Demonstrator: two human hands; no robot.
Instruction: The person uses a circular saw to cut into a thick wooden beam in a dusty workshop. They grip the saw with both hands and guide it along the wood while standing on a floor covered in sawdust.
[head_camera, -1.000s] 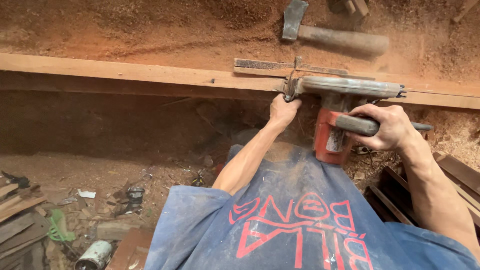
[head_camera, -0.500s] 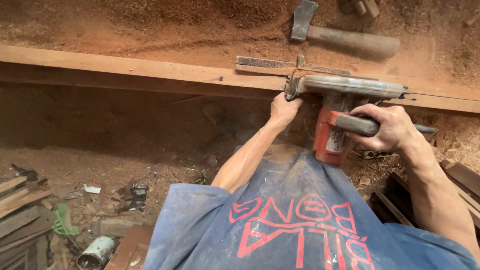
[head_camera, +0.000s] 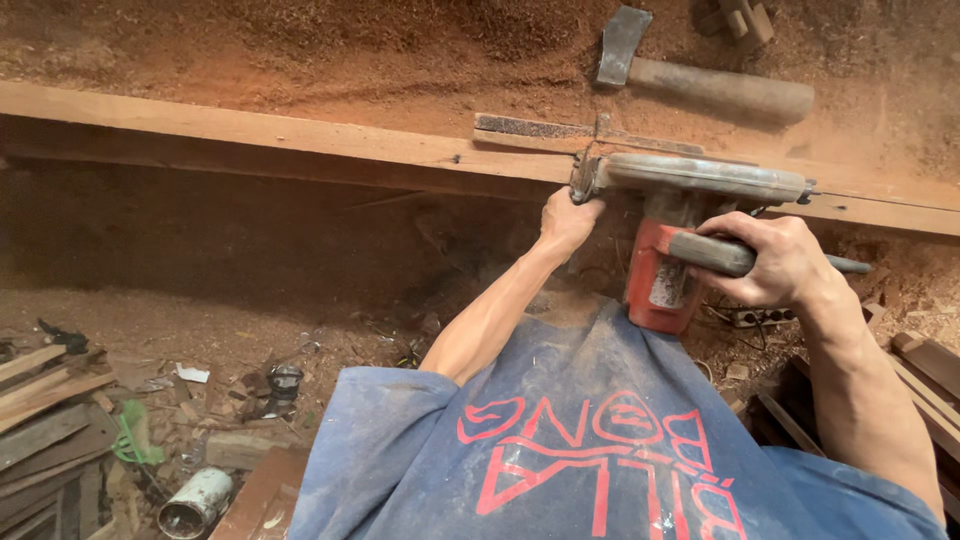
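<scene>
Fingers of right hand (head_camera: 775, 262) wrapped round saw (head_camera: 690, 210) handle | left hand (head_camera: 567, 222) grips its front | long axis along plank (head_camera: 250, 135)

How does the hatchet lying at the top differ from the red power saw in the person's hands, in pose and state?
The hatchet lies flat and untouched in the sawdust behind the plank; the power saw is pressed against the plank's near edge. Nobody holds the hatchet, while the right hand grips the saw's handle and the left hand steadies its front. The hatchet has a plain wooden handle; the saw has a red body. Both are coated in dust.
</scene>
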